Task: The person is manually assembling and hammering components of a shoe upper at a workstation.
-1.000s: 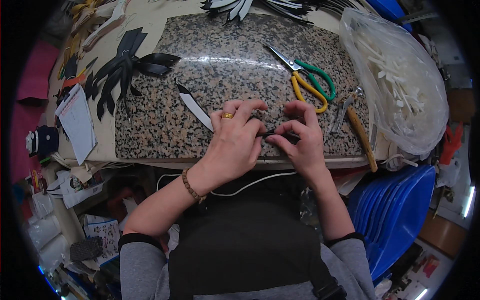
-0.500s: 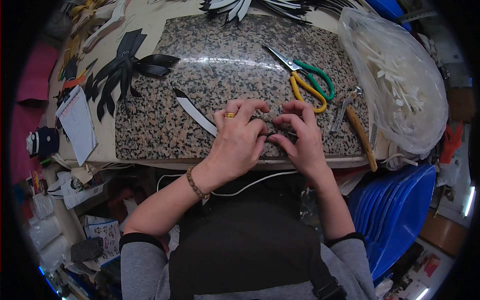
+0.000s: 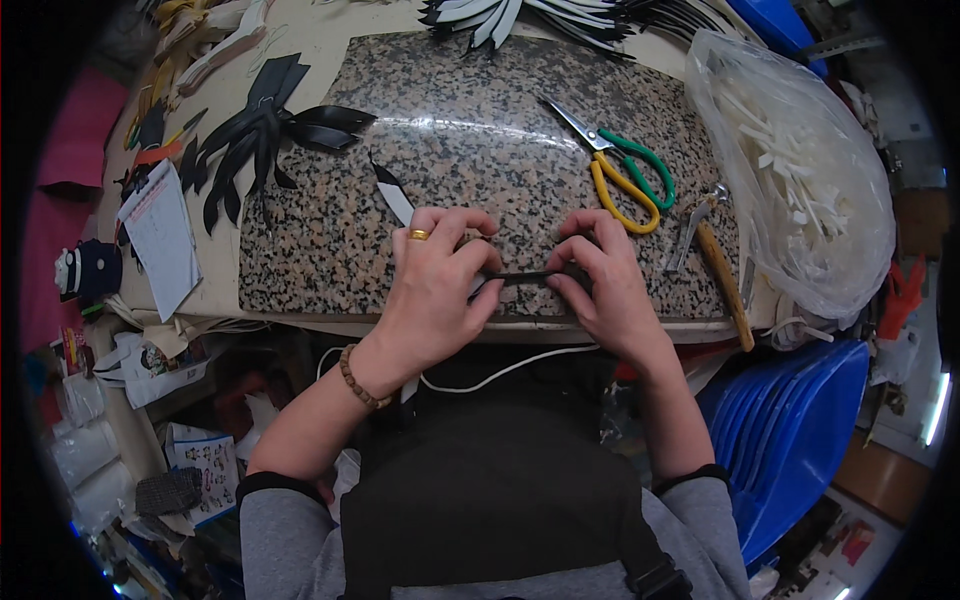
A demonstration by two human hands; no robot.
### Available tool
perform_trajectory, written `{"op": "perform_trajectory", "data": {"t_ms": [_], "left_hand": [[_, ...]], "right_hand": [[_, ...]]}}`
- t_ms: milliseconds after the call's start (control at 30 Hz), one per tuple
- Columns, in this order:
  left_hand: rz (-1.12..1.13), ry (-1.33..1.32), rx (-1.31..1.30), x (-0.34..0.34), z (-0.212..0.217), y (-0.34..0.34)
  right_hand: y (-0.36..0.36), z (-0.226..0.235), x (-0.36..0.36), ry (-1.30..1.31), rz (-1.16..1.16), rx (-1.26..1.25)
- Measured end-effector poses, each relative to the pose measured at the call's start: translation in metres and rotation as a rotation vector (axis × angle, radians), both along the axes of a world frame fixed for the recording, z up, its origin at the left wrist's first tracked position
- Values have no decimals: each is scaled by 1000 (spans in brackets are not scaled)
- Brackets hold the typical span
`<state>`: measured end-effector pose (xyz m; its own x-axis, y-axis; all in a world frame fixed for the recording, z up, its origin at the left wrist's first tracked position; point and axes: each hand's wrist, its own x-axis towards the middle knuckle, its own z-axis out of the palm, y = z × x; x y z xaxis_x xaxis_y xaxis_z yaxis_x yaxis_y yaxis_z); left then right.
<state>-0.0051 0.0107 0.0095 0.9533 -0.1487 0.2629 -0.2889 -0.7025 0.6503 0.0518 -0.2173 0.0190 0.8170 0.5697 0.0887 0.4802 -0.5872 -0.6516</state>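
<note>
A narrow black strip [image 3: 525, 277] runs level between my two hands, just above the near part of the speckled stone slab [image 3: 480, 170]. My left hand [image 3: 435, 285] pinches one end between thumb and forefinger. At the other end my right hand [image 3: 610, 285] pinches it the same way. A white strip with a black pointed tip [image 3: 393, 194] pokes out past my left hand; my fingers hide whether it is one piece with the black strip. Beyond my right hand lie scissors [image 3: 625, 180] with one green and one yellow handle.
Right of the scissors lies a wooden-handled hammer [image 3: 718, 265], beside a clear bag of white strips [image 3: 790, 180]. Black strips [image 3: 250, 140] lie on the left, near a paper pad [image 3: 160, 235]. Black-and-white strips [image 3: 510, 18] are bunched at the back. Blue stacked trays [image 3: 785, 430] stand below right.
My hands have moved apart, the left one leftward, so more of the black strip shows between them. Less of the white strip shows beyond my left hand.
</note>
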Motion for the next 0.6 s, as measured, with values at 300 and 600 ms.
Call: {"op": "perform_trajectory", "data": {"t_ms": [300, 600], "left_hand": [[-109, -124, -35, 5, -11, 7], [-152, -150, 16, 6, -10, 9]], "right_hand": [[31, -14, 6, -134, 174, 7], [29, -16, 7, -169, 157, 88]]}}
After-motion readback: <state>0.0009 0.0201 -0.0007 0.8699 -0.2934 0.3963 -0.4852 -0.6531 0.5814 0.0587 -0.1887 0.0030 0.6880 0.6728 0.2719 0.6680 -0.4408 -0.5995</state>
